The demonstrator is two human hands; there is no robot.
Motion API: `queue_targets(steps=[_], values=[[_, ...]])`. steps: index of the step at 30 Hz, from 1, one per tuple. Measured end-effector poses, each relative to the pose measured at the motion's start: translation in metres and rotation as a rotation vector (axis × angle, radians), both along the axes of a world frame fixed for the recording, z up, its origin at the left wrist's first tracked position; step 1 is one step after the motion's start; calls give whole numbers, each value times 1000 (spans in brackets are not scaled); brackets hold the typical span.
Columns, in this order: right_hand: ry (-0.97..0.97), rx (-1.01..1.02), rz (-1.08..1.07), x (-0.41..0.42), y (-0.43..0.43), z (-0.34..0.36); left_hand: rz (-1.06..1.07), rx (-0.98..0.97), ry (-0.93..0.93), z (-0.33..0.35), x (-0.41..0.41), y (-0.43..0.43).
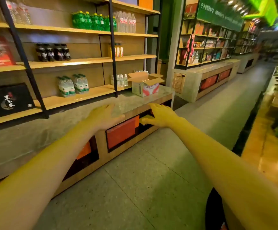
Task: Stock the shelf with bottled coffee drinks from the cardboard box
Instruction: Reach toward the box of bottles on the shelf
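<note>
— Forearms, nearest the lens, lay stretched forward side by side. What were the hands doing?

— Fig. 1, left to right. The left hand (pixel 105 117) was spread above the front edge of the counter (pixel 131 101), fingers straight, released, grasping nothing. The right hand (pixel 161 116) was equally empty, fingers splayed, in front of the counter's face near its right end. Neither touched any goods.

— And where did the stock stand?

— Dark bottles (pixel 52 53) stood on the middle shelf (pixel 78 62) at left; their labels were too blurred to say whether they were coffee. Wrapped water packs (pixel 73 86) stood on the board below. The cardboard box (pixel 145 89) sat on the counter's right end, towards its back corner, flaps open, pale bottle caps (pixel 145 80) showing inside. Both hands were well apart from it.

— So how was the step best done?

— Judged as an approach, with nothing yet lifted. The person needed to close on the box first, since reaching from afar would have invited a tipped carton. The flaps were best pressed outward, then each bottle gripped round its body, not its cap, and drawn straight up clear of the rim. Which board was meant for the bottles could not be told; a bare stretch, with labels faced outward, seemed the sound choice.
</note>
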State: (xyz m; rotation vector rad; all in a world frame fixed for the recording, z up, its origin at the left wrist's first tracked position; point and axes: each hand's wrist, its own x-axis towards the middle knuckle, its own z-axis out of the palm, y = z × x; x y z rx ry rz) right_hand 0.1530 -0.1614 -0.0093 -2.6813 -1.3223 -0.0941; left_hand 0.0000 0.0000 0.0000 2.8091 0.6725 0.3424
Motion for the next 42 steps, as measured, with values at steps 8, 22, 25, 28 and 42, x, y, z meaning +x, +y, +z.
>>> queue_targets(steps=[8, 22, 25, 28, 42], values=[[10, 25, -149, 126, 86, 10, -169, 95, 25, 10, 166, 115], [71, -2, -319, 385, 152, -1, -328, 75, 68, -2, 454, 185], [56, -8, -318, 465, 163, 4, -338, 47, 46, 0, 532, 193], [73, 10, -321, 545, 174, 21, -347, 17, 27, 9, 607, 200], [67, -35, -264, 845, 256, 13, -294, -81, -24, 9, 893, 281]])
